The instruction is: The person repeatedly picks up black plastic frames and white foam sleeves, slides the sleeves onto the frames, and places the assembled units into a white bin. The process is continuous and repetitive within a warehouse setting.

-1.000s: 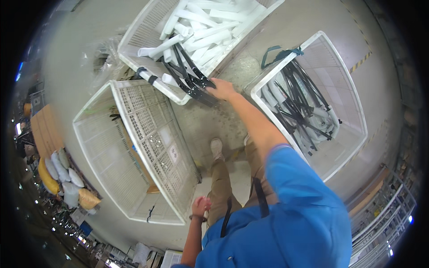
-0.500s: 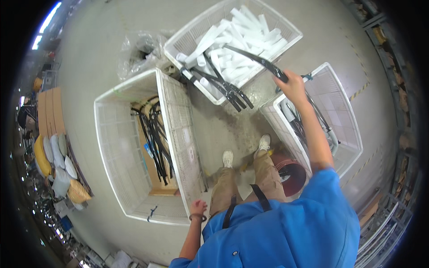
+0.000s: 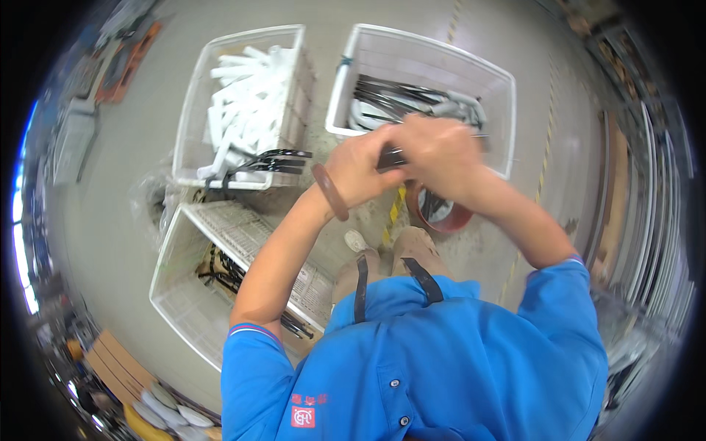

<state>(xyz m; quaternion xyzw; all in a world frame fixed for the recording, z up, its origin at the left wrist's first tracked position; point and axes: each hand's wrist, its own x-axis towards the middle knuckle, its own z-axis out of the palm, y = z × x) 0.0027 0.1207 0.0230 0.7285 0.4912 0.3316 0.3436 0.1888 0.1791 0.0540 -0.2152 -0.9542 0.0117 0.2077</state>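
Note:
Both my hands are raised close together in front of me, at a black tube (image 3: pixel 390 157). My left hand (image 3: pixel 360 166) is closed around it, thumb and fingers curled. Smeared by motion, my right hand (image 3: pixel 444 156) wraps over the tube's other part, and a thin end shows past its knuckles. Most of the tube is hidden by my fingers. Just beyond my hands stands a white crate (image 3: pixel 434 45) with black bent tubes (image 3: pixel 390 95) and grey ones inside.
At the left, a second white crate (image 3: pixel 193 117) holds white foam sleeves (image 3: pixel 246 103), with black tubes (image 3: pixel 276 162) across its near edge. A tipped white crate (image 3: pixel 176 294) contains more black tubes. A red-brown bucket (image 3: pixel 450 223) stands near my feet.
My body has turned right. The black tube has come away from the foam sleeves in my right hand, and my left hand has risen from low beside the crate to grip it.

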